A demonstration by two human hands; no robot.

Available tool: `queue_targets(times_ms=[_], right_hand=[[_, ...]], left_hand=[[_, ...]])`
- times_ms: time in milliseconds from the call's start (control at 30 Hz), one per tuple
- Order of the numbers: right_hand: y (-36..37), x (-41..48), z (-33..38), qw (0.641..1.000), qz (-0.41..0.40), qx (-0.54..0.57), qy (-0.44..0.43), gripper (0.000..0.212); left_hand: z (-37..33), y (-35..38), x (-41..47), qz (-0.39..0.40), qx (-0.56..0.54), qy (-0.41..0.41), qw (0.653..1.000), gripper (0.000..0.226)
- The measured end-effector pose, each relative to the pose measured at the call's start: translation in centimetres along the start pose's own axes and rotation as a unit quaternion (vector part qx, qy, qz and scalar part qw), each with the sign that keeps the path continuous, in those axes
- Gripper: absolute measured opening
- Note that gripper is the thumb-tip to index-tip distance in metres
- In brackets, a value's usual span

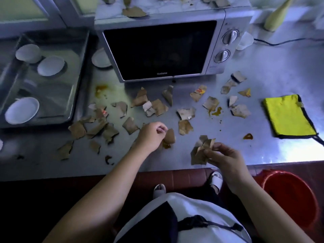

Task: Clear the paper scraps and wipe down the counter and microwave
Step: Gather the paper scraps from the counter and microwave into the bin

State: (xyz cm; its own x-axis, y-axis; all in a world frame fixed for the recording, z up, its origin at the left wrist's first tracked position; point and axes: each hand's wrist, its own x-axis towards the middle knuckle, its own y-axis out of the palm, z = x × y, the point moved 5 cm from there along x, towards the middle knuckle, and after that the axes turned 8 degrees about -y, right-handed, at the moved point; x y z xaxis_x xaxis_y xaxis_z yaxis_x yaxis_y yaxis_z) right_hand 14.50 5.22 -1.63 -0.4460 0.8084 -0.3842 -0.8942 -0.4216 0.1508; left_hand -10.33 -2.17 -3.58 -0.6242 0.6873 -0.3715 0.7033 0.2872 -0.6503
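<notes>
Several brown paper scraps [185, 113] lie scattered over the steel counter [273, 78] in front of the silver microwave [163, 50]. More scraps [134, 11] sit on the microwave's top. My right hand [222, 158] grips a bunch of scraps [200, 149] just above the counter's front edge. My left hand [151, 135] has its fingers curled and pinches a brown scrap [170, 136] lying on the counter. A folded yellow cloth [289, 116] rests on the counter at the right. Orange sauce stains [216, 112] dot the surface.
A metal tray [57, 109] holding white bowls [22, 110] stands at the left. A white plate [100, 58] lies beside the microwave. A red bucket [289, 195] stands on the floor at the right. A clear cup [244, 41] and a black cable [280, 42] sit behind the microwave's right side.
</notes>
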Motion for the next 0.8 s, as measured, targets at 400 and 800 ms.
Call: queue_targets(times_ms=[400,800], right_hand=[[10.4,-3.9,2.8,0.974,0.141,-0.145,-0.098,0.018],[17.5,-2.5,-0.2,0.952,0.284,-0.105,-0.053,0.036]], left_hand=[[1.5,-4.9,-8.8,0.1,-0.319,0.012,0.943,0.025],[9.1,-9.8,-13.1,-0.023,-0.399,-0.136,0.907,0.013]])
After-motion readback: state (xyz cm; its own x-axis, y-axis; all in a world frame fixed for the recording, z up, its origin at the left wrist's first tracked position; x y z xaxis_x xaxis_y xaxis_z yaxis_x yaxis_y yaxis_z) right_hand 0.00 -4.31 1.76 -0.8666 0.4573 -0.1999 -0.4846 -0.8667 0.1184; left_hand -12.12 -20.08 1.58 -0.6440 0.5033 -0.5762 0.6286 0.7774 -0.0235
